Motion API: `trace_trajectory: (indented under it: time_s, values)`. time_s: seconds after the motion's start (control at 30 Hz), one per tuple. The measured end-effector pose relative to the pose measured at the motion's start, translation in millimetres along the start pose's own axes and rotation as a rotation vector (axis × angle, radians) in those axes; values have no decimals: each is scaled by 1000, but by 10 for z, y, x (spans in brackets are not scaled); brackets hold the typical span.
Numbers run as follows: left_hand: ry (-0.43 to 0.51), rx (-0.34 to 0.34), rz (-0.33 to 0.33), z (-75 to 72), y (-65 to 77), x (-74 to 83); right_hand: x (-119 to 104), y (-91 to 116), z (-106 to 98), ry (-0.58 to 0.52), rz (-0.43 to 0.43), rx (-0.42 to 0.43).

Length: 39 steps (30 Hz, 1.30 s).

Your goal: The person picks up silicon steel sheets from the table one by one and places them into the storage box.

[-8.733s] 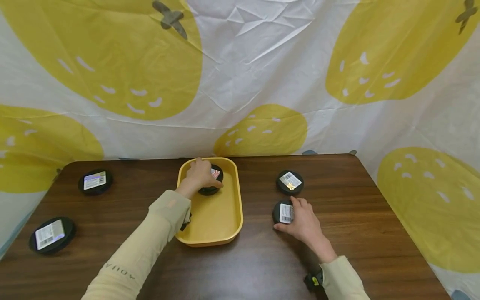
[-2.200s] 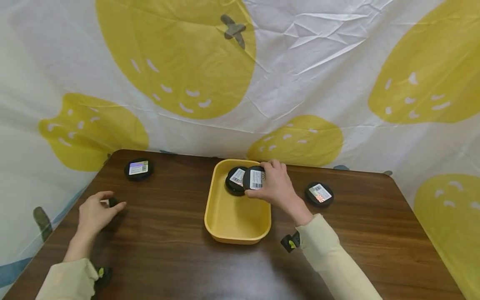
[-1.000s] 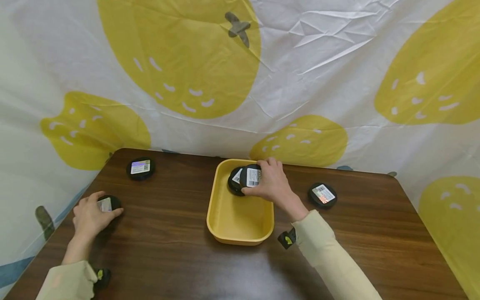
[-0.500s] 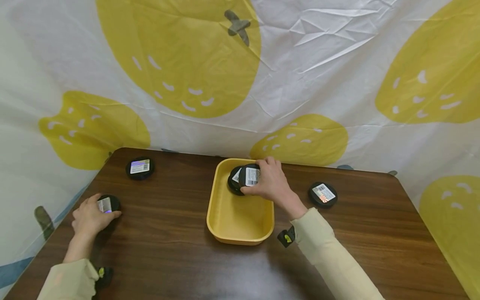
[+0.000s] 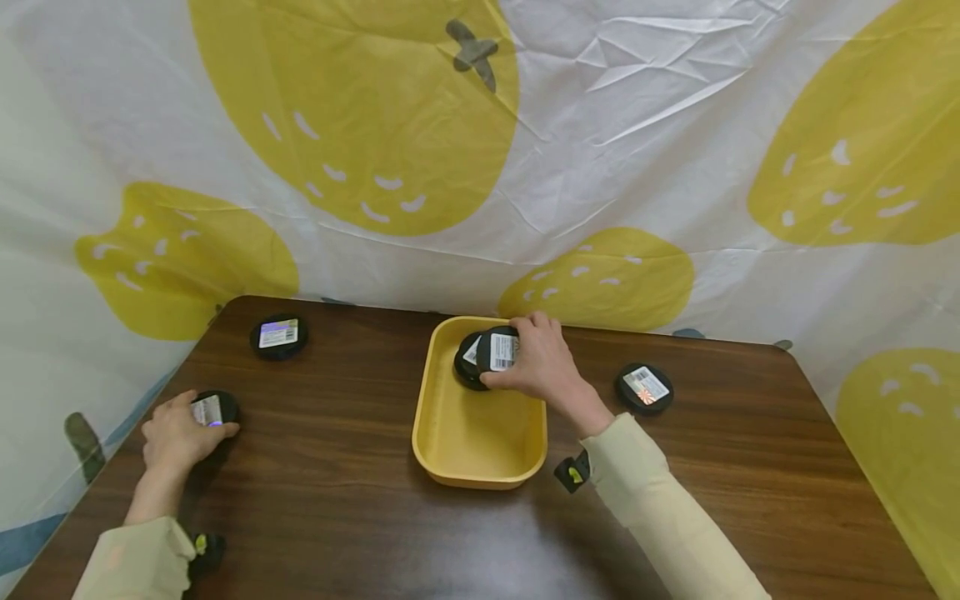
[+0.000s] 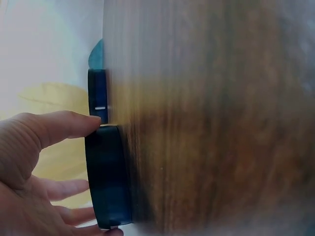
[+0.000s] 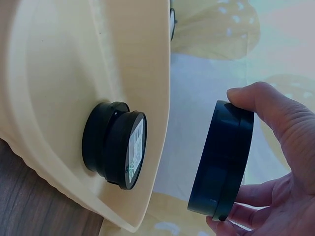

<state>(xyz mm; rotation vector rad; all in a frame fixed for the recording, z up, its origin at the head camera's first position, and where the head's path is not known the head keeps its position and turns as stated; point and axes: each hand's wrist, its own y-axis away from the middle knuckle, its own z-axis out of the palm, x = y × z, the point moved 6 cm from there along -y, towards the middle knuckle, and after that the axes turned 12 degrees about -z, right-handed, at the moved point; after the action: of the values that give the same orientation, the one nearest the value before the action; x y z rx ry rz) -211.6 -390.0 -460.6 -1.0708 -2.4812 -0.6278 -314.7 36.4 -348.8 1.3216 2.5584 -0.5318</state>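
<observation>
Over the back of the yellow tray (image 5: 480,479), my right hand (image 5: 546,362) holds a flat round black container (image 5: 497,350) with a white label. The right wrist view shows this held container (image 7: 221,160) pinched between thumb and fingers, apart from the stack below. Inside the tray, two similar containers (image 7: 125,150) are stacked, label up; the head view shows them partly covered (image 5: 468,367). At the table's left, my left hand (image 5: 174,433) grips another black container (image 5: 219,408) resting on the wood. Thumb and fingers span that container's rim (image 6: 108,177) in the left wrist view.
One more black container (image 5: 279,337) lies at the back left of the brown table (image 5: 337,517). Another labelled container (image 5: 645,388) lies right of the tray. A lemon-print cloth (image 5: 360,275) hangs behind the table.
Since the oldest frame, my left hand has gone from the tray to the left container and gripped it. My right hand has lifted a container over the tray. The last second shows almost no motion.
</observation>
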Motion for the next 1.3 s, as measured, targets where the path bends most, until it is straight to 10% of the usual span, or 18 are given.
trace_trajectory:
  time_s: [1.3]
  values:
    - [1,-11,-74,-17,-29,-69,85,-127,215,25,9,-78]
